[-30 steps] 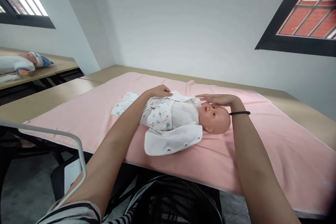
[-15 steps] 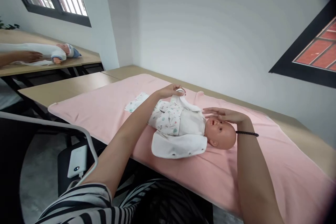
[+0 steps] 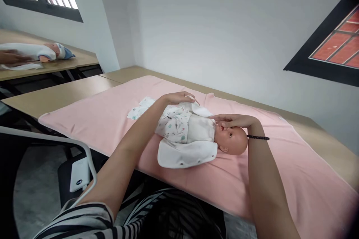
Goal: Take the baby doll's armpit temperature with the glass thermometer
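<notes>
A baby doll (image 3: 234,140) lies on its back on a pink blanket (image 3: 117,119), head to the right, dressed in a white patterned garment (image 3: 175,125) whose near flap (image 3: 186,154) lies spread open. My left hand (image 3: 178,98) reaches over the doll's body and pinches the far white flap of the garment. My right hand (image 3: 234,120), a black bead bracelet at its wrist, hovers flat with fingers stretched out just over the doll's face.
The blanket covers a wooden table (image 3: 56,95) against a white wall. On a second table at far left lies another doll (image 3: 42,51) with someone's hand (image 3: 9,58) on it. A white power bank (image 3: 79,173) sits on a chair below left.
My left hand lifted the far flap and now brings it down over the doll's chest. My right hand moved slightly in over the doll's face. The view shifted.
</notes>
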A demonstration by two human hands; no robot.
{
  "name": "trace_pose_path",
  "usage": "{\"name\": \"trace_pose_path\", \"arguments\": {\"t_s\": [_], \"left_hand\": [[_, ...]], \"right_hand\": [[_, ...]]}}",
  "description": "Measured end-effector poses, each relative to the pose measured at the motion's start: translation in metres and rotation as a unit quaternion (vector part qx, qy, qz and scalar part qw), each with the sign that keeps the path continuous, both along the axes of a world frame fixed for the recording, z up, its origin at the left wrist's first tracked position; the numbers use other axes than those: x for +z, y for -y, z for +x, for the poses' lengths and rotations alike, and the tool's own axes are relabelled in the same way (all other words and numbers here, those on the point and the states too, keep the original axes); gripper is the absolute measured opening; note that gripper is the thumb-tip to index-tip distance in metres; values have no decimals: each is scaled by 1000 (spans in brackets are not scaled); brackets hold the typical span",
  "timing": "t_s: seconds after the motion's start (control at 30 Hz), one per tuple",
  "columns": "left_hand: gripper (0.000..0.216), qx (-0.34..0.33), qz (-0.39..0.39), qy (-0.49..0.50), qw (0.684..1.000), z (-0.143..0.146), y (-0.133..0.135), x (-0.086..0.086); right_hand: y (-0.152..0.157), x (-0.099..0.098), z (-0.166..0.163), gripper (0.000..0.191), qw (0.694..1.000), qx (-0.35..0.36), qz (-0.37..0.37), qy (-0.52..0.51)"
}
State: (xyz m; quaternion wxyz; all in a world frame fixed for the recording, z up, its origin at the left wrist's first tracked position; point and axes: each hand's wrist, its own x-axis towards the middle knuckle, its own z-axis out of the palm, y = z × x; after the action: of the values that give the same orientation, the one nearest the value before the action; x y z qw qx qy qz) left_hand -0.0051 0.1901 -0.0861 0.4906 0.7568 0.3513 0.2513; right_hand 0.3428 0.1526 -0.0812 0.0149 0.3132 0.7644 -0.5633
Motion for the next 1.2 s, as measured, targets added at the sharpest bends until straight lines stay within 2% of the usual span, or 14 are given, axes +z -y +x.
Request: {"name": "trace_pose_path", "arguments": {"t_s": [0.1, 0.23, 0.37, 0.47, 0.57, 0.7, 0.8, 0.87, 0.97, 1.03, 1.1, 1.17, 1.2], "left_hand": [[36, -82, -26, 62, 994, 6, 6, 2], [35, -113, -7, 77, 991, 9, 13, 3], [48, -116, -37, 86, 989, -1, 16, 4], [56, -129, -50, 51, 989, -9, 17, 6], [52, -138, -48, 10, 989, -13, 24, 14], [43, -113, -48, -31, 992, -22, 35, 26], [33, -89, -54, -122, 987, -34, 35, 31], [30, -78, -62, -211, 972, -40, 32, 33], [30, -82, -67, -307, 946, -40, 29, 40], [28, -46, -55, -307, 949, -31, 32, 46], [27, 19, -34, -270, 962, -20, 38, 52], [22, 69, -7, -239, 968, -13, 46, 53], [18, 86, 9, -238, 967, -12, 49, 52]], "right_hand": [[0, -2, 1, 63, 1000, -18, 11, 0], [1, -6, 6, 68, 998, -63, -11, -11], [4, -9, 9, 57, 993, -108, 36, -24], [2, -6, 10, 57, 995, -79, 53, -23], [1, -1, 10, 58, 997, -34, 64, -3], [4, 5, 4, 51, 996, -17, 81, 29], [8, 12, -2, 47, 995, 7, 83, 48], [12, 20, -5, 46, 992, 23, 102, 74], [25, 39, -11, 41, 978, 17, 181, 104], [42, 55, -18, 38, 962, 14, 247, 116], [66, 66, -29, 39, 948, 34, 293, 119], [95, 64, -48, 41, 940, 74, 311, 119], [110, 55, -60, 42, 932, 85, 329, 127]]}}
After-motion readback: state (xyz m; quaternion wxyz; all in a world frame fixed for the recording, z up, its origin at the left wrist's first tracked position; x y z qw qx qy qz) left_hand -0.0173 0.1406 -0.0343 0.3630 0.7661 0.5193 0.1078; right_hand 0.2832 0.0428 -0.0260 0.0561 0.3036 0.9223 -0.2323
